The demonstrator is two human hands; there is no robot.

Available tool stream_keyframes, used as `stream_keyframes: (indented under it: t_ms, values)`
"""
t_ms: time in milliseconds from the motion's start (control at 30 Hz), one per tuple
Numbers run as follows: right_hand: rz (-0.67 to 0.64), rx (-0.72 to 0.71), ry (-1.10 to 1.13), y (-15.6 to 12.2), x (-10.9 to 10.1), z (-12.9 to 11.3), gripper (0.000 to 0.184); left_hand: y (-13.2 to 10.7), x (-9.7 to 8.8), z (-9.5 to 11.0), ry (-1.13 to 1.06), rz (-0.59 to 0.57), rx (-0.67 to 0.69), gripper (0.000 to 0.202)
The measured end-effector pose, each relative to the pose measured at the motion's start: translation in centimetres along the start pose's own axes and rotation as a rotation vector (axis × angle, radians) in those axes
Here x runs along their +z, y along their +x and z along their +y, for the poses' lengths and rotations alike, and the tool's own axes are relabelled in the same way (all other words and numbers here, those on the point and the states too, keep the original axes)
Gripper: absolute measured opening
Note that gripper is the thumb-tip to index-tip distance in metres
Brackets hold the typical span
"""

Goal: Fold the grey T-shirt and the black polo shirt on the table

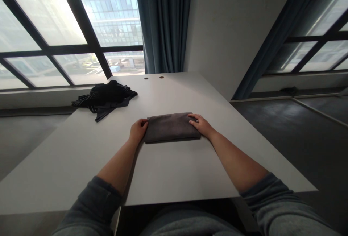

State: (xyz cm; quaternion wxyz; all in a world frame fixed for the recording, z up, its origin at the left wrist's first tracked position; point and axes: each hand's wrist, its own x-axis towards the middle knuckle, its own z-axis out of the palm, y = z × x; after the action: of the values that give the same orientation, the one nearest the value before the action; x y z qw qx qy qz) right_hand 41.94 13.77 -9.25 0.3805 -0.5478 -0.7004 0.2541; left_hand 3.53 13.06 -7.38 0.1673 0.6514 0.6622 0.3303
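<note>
A folded dark grey cloth [171, 127] lies flat in the middle of the white table [168, 170]. My left hand [138, 130] sits at the cloth's left edge, fingers curled and pinching that edge. My right hand [201, 124] rests on the cloth's right end, fingers stretched out flat and pressing on the fabric. Both forearms are bare, with grey sleeves pushed up near the elbows.
A crumpled black garment [104, 97] lies at the table's far left corner. Two small round holes [154, 78] are set near the far edge. Windows and a blue curtain [163, 22] stand behind the table; bare floor lies to the right.
</note>
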Motion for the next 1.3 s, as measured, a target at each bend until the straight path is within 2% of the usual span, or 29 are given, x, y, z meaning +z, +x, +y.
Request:
stream_keyframes:
  t_ms: [133, 333, 433, 567, 767, 867, 967, 1067, 1167, 1300]
  values:
    - [0.051, -0.091, -0.144, -0.1, -0.4, 0.0, 0.042, -0.5, -0.4, 0.2, 0.009, -0.006, 0.012, 0.024]
    - [0.075, -0.262, -0.2, -1.0, -0.8, -2.5, 0.041, -1.1, 0.2, 0.7, -0.092, 0.036, 0.076, 0.04]
    - [-0.014, -0.299, -0.212, -1.4, 0.1, -3.2, 0.044, -1.0, 0.9, 0.4, -0.098, -0.042, 0.156, 0.045]
    - [-0.186, -0.244, -0.257, -1.6, 1.1, -2.9, 0.049, -0.9, 1.7, -0.5, 0.025, -0.198, 0.198, 0.061]
    - [-0.202, -0.23, -0.254, -1.3, 1.2, -2.3, 0.05, -1.1, 1.8, -1.1, 0.128, -0.288, 0.202, 0.075]
    - [-0.197, -0.244, -0.252, -1.3, 1.2, -2.3, 0.05, -1.6, 1.3, -0.2, 0.18, -0.254, 0.263, 0.074]
    - [-0.201, -0.252, -0.276, -1.3, 1.3, -2.3, 0.05, -2.8, 1.0, 1.5, 0.219, -0.183, 0.465, 0.069]
    - [-0.204, -0.266, -0.294, -1.4, 1.4, -2.2, 0.051, -4.2, 1.4, 3.3, 0.251, -0.229, 0.604, 0.063]
    - [-0.204, -0.278, -0.287, -1.4, 1.4, -2.2, 0.053, -5.1, 2.1, 4.1, 0.305, -0.325, 0.616, 0.059]
    - [-0.204, -0.265, -0.292, -1.5, 1.2, -2.2, 0.053, -5.1, 2.2, 4.1, 0.324, -0.35, 0.607, 0.06]
